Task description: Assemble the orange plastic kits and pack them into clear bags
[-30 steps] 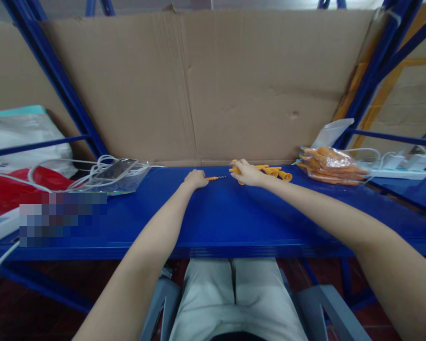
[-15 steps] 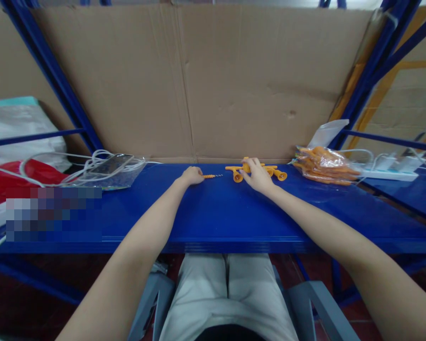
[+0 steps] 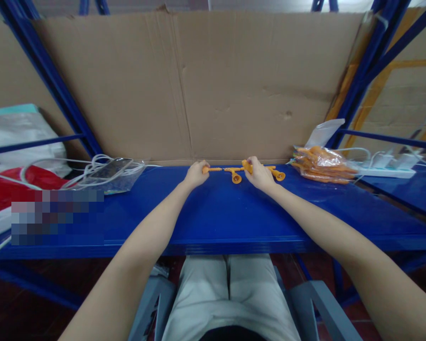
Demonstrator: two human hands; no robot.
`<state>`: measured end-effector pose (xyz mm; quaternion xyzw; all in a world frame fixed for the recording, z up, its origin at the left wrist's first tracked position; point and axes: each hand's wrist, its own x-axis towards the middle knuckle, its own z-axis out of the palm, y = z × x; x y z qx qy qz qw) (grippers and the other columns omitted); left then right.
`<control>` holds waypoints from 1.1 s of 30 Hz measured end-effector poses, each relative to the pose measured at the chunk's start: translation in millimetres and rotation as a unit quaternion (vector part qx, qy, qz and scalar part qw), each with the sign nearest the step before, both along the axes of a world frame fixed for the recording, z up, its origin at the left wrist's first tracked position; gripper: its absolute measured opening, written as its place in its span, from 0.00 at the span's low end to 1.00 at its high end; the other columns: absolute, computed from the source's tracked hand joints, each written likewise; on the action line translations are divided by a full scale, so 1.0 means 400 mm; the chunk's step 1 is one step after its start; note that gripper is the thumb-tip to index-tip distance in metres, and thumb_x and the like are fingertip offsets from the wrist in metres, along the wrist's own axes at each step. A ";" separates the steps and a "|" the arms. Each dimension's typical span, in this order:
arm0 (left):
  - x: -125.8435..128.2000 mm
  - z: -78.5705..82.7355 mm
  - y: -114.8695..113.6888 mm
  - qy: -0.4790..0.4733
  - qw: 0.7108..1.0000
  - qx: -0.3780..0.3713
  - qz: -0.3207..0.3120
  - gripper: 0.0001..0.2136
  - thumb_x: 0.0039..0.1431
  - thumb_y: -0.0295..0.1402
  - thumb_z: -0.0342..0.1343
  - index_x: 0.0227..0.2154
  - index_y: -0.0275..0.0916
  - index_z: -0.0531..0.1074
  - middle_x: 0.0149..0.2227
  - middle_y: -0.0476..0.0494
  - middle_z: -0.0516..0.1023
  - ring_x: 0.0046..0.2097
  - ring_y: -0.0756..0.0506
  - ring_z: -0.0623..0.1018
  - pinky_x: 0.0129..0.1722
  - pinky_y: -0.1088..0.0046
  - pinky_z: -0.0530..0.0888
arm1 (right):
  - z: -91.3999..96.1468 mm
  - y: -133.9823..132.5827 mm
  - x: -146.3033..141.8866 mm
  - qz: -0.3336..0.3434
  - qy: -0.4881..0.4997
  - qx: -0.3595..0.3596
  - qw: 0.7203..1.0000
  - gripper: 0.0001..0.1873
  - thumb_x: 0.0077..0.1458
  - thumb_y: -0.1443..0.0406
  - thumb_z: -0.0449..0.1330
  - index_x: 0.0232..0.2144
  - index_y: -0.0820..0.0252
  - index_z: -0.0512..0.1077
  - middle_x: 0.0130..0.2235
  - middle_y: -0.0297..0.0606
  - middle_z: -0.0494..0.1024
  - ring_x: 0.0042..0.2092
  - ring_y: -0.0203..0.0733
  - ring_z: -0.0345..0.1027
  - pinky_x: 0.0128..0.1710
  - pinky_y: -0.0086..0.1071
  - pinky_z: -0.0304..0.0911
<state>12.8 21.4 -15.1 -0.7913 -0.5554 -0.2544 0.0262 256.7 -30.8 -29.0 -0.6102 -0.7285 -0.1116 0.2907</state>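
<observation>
My left hand [image 3: 197, 174] is closed around the end of a thin orange ridged rod [image 3: 215, 169], which points right. The rod's tip is right at the left end of an orange plastic piece with a flared cup [image 3: 236, 178]; I cannot tell whether the two touch. My right hand [image 3: 261, 175] grips this orange piece from above, fingers curled, hiding its middle. More orange plastic, with another flared cup [image 3: 279, 175], shows just right of that hand. Whether it is one piece or several is hidden.
All this rests over a blue shelf [image 3: 227, 218] backed by a cardboard sheet [image 3: 234, 85]. To the right lie a clear bag of orange parts [image 3: 323, 163] and a white power strip [image 3: 388, 172]. White cables [image 3: 102, 166] and a clear pouch [image 3: 133, 175] lie left.
My left hand has moved right and slightly away from me, bringing the orange rod up to the orange piece. The thin coil seen at its tip no longer stands free. My right hand stays nearly still.
</observation>
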 end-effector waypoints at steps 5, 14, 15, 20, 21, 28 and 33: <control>0.005 -0.022 0.007 -0.015 0.998 0.041 -0.047 0.15 0.55 0.27 0.53 0.46 0.39 0.73 0.46 0.42 0.77 0.46 0.45 0.76 0.51 0.71 0.70 | -0.008 0.006 0.010 0.054 0.007 0.017 0.998 0.26 0.58 0.67 0.49 0.59 0.63 0.58 0.58 0.52 0.69 0.56 0.54 0.65 0.51 0.46 0.63; 0.023 -0.026 0.001 -0.015 0.994 0.046 -0.094 0.15 0.56 0.27 0.55 0.46 0.39 0.72 0.43 0.43 0.76 0.42 0.47 0.76 0.48 0.71 0.71 | -0.016 0.020 0.012 0.105 -0.030 0.023 0.994 0.19 0.57 0.71 0.51 0.51 0.62 0.68 0.52 0.49 0.72 0.55 0.51 0.64 0.55 0.45 0.60; 0.023 -0.026 0.000 -0.013 0.994 0.047 -0.095 0.14 0.56 0.27 0.55 0.46 0.39 0.72 0.43 0.44 0.76 0.42 0.47 0.76 0.48 0.71 0.71 | -0.015 0.018 0.012 0.103 -0.033 0.020 0.994 0.19 0.57 0.72 0.51 0.51 0.62 0.68 0.52 0.50 0.72 0.55 0.51 0.65 0.55 0.45 0.60; 0.018 -0.025 0.002 -0.020 0.994 0.051 -0.096 0.14 0.55 0.27 0.55 0.45 0.39 0.73 0.44 0.44 0.76 0.41 0.47 0.76 0.47 0.71 0.72 | -0.007 0.006 0.010 0.065 -0.061 0.003 0.996 0.20 0.57 0.74 0.49 0.50 0.63 0.69 0.52 0.50 0.72 0.53 0.52 0.66 0.53 0.45 0.61; 0.016 -0.027 0.005 -0.023 0.993 0.055 -0.099 0.14 0.55 0.27 0.55 0.45 0.39 0.73 0.44 0.44 0.76 0.40 0.48 0.76 0.47 0.72 0.72 | -0.006 0.005 0.010 0.058 -0.066 -0.001 0.996 0.20 0.57 0.74 0.48 0.50 0.63 0.69 0.52 0.50 0.72 0.53 0.52 0.66 0.52 0.45 0.61; 0.022 -0.051 0.031 -0.052 0.980 0.118 -0.153 0.13 0.51 0.24 0.56 0.40 0.38 0.74 0.35 0.45 0.76 0.35 0.48 0.75 0.41 0.71 0.73 | -0.008 0.004 0.001 0.054 -0.068 0.007 0.996 0.21 0.58 0.73 0.50 0.53 0.63 0.68 0.53 0.49 0.72 0.52 0.52 0.68 0.49 0.41 0.64; 0.026 -0.057 0.031 -0.061 0.977 0.130 -0.159 0.13 0.50 0.24 0.56 0.39 0.38 0.75 0.34 0.46 0.76 0.34 0.48 0.75 0.40 0.71 0.73 | -0.008 0.003 0.002 0.029 -0.071 0.009 0.997 0.21 0.60 0.72 0.51 0.54 0.60 0.69 0.53 0.47 0.72 0.52 0.52 0.69 0.48 0.41 0.65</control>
